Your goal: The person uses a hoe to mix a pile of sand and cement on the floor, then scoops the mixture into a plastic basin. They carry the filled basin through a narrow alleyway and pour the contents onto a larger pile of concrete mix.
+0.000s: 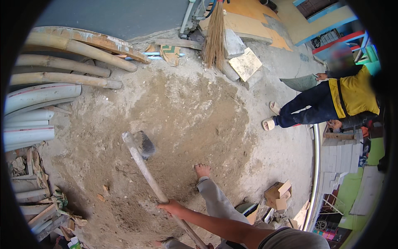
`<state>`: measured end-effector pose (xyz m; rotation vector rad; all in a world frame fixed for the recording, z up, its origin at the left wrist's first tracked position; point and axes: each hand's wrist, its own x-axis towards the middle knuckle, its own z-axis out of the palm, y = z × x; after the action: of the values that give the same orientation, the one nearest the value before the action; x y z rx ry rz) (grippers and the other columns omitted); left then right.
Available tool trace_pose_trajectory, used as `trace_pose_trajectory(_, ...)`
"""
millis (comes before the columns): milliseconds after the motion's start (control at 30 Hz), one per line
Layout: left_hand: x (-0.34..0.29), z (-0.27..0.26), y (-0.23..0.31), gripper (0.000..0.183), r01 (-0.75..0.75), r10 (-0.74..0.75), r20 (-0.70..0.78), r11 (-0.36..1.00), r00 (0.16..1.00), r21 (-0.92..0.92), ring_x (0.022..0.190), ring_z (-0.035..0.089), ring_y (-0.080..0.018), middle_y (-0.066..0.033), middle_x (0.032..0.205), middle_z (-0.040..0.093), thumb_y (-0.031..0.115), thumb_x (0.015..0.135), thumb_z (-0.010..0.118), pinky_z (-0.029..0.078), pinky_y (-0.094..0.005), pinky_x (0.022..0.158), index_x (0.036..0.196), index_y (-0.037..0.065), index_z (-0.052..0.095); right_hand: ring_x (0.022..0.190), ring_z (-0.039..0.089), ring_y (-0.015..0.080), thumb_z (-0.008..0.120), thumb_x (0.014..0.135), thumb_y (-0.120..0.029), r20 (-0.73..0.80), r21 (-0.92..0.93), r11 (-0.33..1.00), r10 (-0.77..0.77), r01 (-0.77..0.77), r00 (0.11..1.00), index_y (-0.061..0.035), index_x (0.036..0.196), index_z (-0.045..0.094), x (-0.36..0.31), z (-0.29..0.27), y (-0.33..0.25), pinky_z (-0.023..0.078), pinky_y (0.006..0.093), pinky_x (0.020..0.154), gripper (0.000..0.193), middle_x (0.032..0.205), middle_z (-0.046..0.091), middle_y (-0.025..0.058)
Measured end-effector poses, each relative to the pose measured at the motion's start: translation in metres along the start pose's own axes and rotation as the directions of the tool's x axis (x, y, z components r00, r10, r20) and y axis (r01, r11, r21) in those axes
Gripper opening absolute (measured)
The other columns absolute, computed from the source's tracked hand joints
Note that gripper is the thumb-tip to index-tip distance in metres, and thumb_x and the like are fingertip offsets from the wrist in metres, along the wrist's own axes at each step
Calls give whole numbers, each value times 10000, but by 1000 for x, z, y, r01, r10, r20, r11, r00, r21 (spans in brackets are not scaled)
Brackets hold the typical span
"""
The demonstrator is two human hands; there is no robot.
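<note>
A hoe (155,186) with a long, pale wooden handle slants across the lower middle. Its dark metal blade (146,145) rests on a patch of loose, sandy soil (186,120). My right hand (171,207) is closed round the handle partway along, the bare forearm reaching in from the lower right. Close to the handle's rear end, my left hand (209,246) shows only in part at the bottom edge, gripping the wood. One bare foot (202,170) of mine stands on the soil to the right of the handle.
Bamboo poles (62,76) and white pipes (31,135) lie along the left. A stick broom (214,37) stands by rubble and a slab (245,64) at the top. Another person (323,99) in sandals holds a greenish sheet-like thing. A cardboard box (277,195) lies lower right.
</note>
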<state>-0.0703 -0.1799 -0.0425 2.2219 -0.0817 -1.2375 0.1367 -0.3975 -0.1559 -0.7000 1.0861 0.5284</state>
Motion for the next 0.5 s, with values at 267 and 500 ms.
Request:
trace_pose_trajectory(267, 148, 36, 100, 141, -43, 107, 205, 955, 973, -295, 748, 616, -205, -119, 876, 660, 41, 801, 683, 527, -335, 626, 908, -1, 601, 493, 500, 113, 706, 810, -311, -440, 50, 909, -352, 414, 826, -7, 1067, 611, -10, -127, -116, 406, 296, 450, 410, 645, 545, 23)
trace_pose_trajectory(500, 325, 61, 325, 216, -392, 379, -168, 919, 910, -49, 675, 639, -394, -247, 751, 641, 114, 808, 686, 485, -449, 606, 891, -64, 596, 489, 496, 148, 637, 852, -188, -565, 186, 697, -500, 692, 656, -19, 929, 537, 50, -271, -316, 406, 319, 420, 211, 661, 513, 32)
